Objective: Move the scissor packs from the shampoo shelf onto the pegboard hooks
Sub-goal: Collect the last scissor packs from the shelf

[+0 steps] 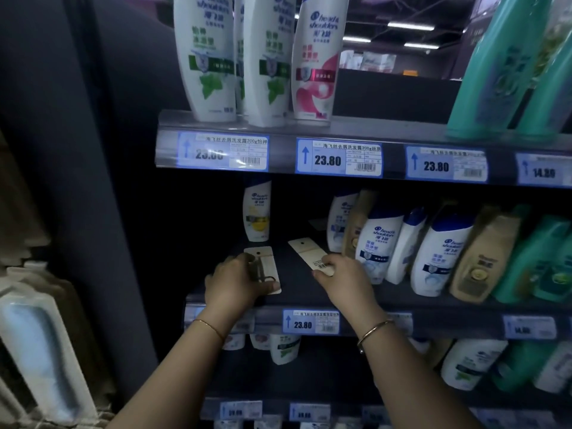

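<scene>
Two cream card scissor packs lie on the dark middle shampoo shelf (pixel 297 292). My left hand (pixel 238 281) grips the left scissor pack (pixel 266 264) by its sides; small scissors show on its face and a hang hole at its far end. My right hand (pixel 343 277) pinches the near end of the right scissor pack (pixel 306 249), which lies face down with a barcode showing and points toward the back left. A third pale card (pixel 318 225) lies deeper on the shelf, too dim to identify. No pegboard hooks are clearly visible.
White Head & Shoulders bottles (pixel 379 246), tan bottles (pixel 483 255) and teal bottles (pixel 532 255) crowd the shelf right of my right hand. One small bottle (pixel 257 212) stands behind the left pack. Tall bottles (pixel 210 57) stand on the upper shelf. Blurred packaged goods (pixel 40 351) hang at far left.
</scene>
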`<control>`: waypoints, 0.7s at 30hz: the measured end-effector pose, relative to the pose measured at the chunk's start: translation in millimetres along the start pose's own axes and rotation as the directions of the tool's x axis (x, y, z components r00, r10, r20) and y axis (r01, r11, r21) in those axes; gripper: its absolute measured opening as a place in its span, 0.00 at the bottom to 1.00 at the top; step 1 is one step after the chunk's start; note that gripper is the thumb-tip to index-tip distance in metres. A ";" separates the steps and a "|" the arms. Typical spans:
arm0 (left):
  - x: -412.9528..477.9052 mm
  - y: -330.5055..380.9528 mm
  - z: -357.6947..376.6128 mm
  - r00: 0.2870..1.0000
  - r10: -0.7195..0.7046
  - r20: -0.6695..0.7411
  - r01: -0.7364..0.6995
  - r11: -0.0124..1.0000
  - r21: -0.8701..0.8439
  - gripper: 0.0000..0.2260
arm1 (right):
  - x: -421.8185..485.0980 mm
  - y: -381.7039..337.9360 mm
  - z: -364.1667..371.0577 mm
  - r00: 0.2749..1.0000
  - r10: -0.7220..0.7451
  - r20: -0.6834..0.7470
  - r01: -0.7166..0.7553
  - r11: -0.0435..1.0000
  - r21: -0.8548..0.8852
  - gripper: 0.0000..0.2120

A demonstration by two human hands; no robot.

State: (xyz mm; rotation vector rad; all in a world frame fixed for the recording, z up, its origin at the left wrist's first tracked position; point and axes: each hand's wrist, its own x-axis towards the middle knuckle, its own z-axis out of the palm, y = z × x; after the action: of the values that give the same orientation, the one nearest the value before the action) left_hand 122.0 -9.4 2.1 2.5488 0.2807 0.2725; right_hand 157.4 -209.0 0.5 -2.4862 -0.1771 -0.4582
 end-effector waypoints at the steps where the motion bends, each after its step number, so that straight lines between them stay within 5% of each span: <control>1: 0.3 0.1 -0.3 1.000 0.009 0.010 -0.009 1.000 -0.006 0.36 | -0.5 -0.1 0.3 1.000 -0.010 -0.009 0.010 1.000 -0.003 0.21; 17: 7.3 9.3 -3.7 0.987 -0.058 0.151 0.074 0.992 -0.100 0.33 | -27.7 -0.3 -0.6 0.964 -0.153 -0.216 0.177 0.979 0.099 0.09; 21: 5.4 15.1 0.2 0.990 -0.094 0.103 0.093 0.996 0.016 0.35 | -27.5 5.1 3.2 0.959 -0.139 -0.246 0.179 0.972 0.151 0.11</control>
State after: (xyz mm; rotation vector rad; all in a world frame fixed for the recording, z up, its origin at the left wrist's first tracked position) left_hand 129.4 -20.6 11.0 2.5421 0.3610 0.1027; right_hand 133.8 -211.8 -14.7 -2.2372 -0.3103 -0.7660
